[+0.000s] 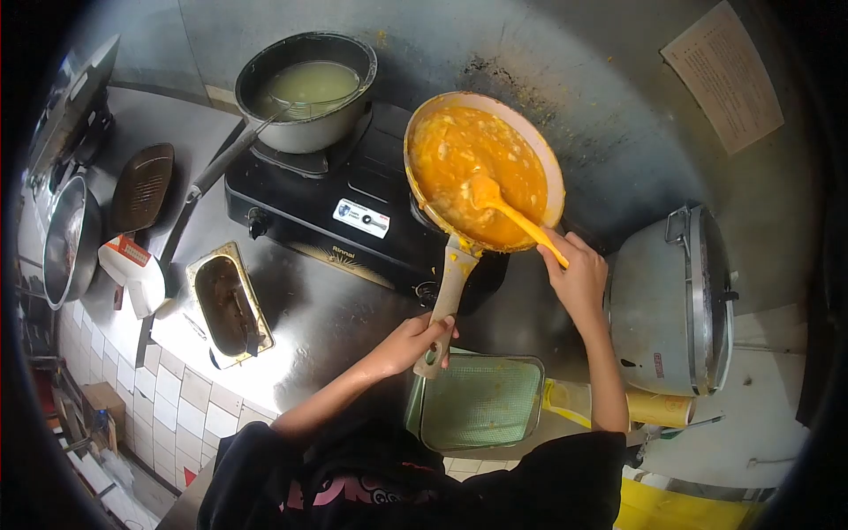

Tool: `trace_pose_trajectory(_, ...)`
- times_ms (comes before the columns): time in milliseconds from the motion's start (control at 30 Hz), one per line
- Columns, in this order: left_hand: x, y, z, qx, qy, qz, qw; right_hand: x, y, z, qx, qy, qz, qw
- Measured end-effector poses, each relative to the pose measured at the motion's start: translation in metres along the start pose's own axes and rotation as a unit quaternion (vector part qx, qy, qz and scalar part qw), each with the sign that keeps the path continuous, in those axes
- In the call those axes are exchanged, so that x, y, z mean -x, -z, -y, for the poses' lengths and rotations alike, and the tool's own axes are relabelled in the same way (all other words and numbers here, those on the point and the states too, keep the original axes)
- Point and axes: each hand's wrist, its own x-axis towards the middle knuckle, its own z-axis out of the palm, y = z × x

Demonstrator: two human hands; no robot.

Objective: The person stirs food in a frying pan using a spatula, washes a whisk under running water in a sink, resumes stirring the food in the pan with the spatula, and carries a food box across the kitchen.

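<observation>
My left hand (413, 346) is closed around the beige handle of a frying pan (555, 181). The pan sits over the right burner of the black gas stove (309, 221). Inside it is an orange sauce (459, 150) with pale lumps. Closed on the handle of an orange spatula (517, 218), my right hand (576, 274) is at the pan's lower right rim. The spatula's head rests in the sauce. Whether the pan touches the burner I cannot tell, since it hides the burner.
A pot (305, 132) of pale liquid, with a strainer (212, 172) across it, stands on the left burner. A rectangular metal container (231, 305) with brown residue is on the counter. At right stands a large lidded metal pot (654, 305); a green mesh-bottomed tray (481, 402) is near my body.
</observation>
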Motion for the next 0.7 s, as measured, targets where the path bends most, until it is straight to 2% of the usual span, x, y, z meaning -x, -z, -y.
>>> trace_pose_trajectory(167,0.000,0.001,-0.001,-0.016,-0.005,0.006,1.000,0.005,-0.002,-0.004,-0.019,-0.016,0.010,1.000)
trace_pose_trajectory(233,0.001,0.000,0.001,-0.021,-0.010,0.004,1.000,0.003,0.001,-0.010,-0.083,-0.021,0.041,0.995)
trace_pose_trajectory(367,0.000,0.000,0.002,-0.015,0.002,0.009,1.000,0.003,0.001,-0.005,-0.020,-0.045,0.019,0.999)
trace_pose_trajectory(433,0.000,0.000,0.002,-0.012,0.023,0.010,1.000,-0.003,0.005,-0.010,-0.116,-0.047,0.078,0.989)
trace_pose_trajectory(467,0.000,0.000,0.003,-0.021,0.000,0.002,1.000,-0.006,0.004,-0.008,-0.117,-0.048,0.077,0.989)
trace_pose_trajectory(533,-0.001,-0.001,0.004,-0.028,-0.022,-0.004,0.999,-0.009,0.000,-0.003,-0.023,-0.062,0.056,0.996)
trace_pose_trajectory(567,-0.001,-0.002,0.005,-0.007,-0.010,-0.004,1.000,-0.011,-0.001,-0.009,-0.022,-0.063,0.058,0.996)
trace_pose_trajectory(633,-0.002,-0.001,0.005,0.012,0.001,-0.006,1.000,-0.018,-0.006,-0.022,-0.124,-0.022,0.089,0.988)
trace_pose_trajectory(700,-0.002,0.000,0.005,-0.022,-0.020,0.000,1.000,-0.020,-0.009,-0.017,-0.093,-0.048,0.072,0.992)
